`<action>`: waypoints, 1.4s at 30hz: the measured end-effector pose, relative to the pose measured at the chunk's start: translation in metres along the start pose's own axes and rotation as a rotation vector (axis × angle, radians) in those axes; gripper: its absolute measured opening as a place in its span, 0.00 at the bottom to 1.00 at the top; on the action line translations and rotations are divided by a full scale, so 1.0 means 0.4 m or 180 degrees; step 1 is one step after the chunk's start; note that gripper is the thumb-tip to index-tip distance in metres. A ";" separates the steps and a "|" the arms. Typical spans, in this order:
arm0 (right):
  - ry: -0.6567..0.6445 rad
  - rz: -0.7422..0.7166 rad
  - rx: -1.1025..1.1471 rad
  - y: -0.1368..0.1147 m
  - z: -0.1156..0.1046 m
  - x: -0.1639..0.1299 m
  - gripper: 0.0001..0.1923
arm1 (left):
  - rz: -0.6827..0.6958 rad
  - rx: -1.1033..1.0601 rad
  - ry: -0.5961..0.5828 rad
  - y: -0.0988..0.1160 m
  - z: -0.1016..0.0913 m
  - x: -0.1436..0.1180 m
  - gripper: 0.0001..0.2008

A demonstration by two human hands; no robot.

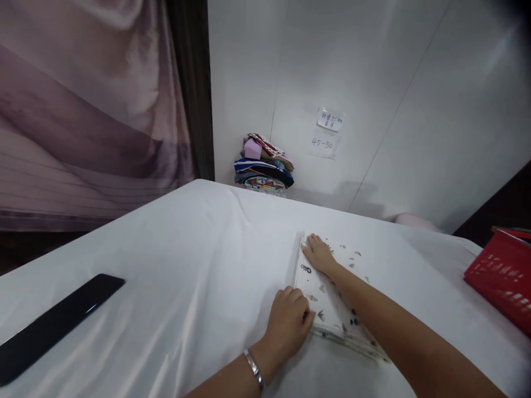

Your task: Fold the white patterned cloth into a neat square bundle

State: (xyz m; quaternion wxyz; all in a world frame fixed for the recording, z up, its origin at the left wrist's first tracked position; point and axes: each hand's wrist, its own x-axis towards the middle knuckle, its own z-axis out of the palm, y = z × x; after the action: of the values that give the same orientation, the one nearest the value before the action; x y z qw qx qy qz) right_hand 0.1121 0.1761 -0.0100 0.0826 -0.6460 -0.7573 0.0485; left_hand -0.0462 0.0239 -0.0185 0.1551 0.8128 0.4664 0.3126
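Observation:
A folded white cloth (336, 301) with small dark and coloured printed motifs lies in several layers on the white-covered table. My left hand (289, 316), with a silver bracelet (254, 369) at its wrist, is closed at the cloth's near left corner. Its fingers curl at the left edge, and the thumb rests at the printed top; the fingertips are partly hidden. Farther back, my right hand (319, 253) lies flat on the cloth near its far left corner, fingers stretched out. The right forearm crosses over the cloth and covers part of its right side.
A long black flat object (58, 320) lies on the table (166, 254) at the left. A red basket (501, 276) stands at the right edge. Behind the table are a pile of folded fabrics (265, 166), a wall with paper notes (326, 145), and a pinkish curtain (91, 110).

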 end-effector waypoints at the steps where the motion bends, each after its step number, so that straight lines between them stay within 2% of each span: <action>1: 0.0015 0.0029 -0.0010 -0.004 0.001 0.011 0.28 | -0.0009 -0.0014 0.0012 -0.001 0.002 -0.001 0.07; 5: -0.0029 0.0144 -0.0170 -0.021 0.020 0.041 0.31 | -0.0055 -0.0129 -0.0027 -0.002 0.008 0.000 0.06; 9: -0.0020 0.0120 -0.0240 -0.023 0.035 0.042 0.32 | -0.0108 -0.0157 -0.0085 -0.001 0.011 0.003 0.05; 18: -0.0094 0.0166 -0.0064 -0.035 0.000 0.048 0.29 | -0.0040 -0.0098 -0.0057 -0.001 0.007 0.004 0.05; 26: -0.0148 0.0370 0.0012 -0.065 0.017 0.052 0.34 | -0.0040 0.0025 -0.0030 -0.003 0.009 0.008 0.05; 32: -0.0129 0.0254 0.0308 -0.051 -0.021 -0.007 0.32 | 0.0047 0.0006 0.0027 -0.001 0.000 0.007 0.06; 36: -0.0206 0.0152 0.0280 -0.062 -0.004 -0.065 0.34 | 0.0126 -0.0011 0.0074 -0.002 0.000 0.007 0.07; 42: -0.0159 0.0232 0.0128 -0.085 0.004 -0.082 0.34 | 0.0114 -0.0011 0.0072 -0.001 -0.003 0.005 0.06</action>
State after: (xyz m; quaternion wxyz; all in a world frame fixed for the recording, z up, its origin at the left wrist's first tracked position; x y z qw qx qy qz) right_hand 0.0837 0.1382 -0.0074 0.0747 -0.6700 -0.7340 0.0828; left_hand -0.0466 0.0261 -0.0171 0.1456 0.8172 0.4529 0.3254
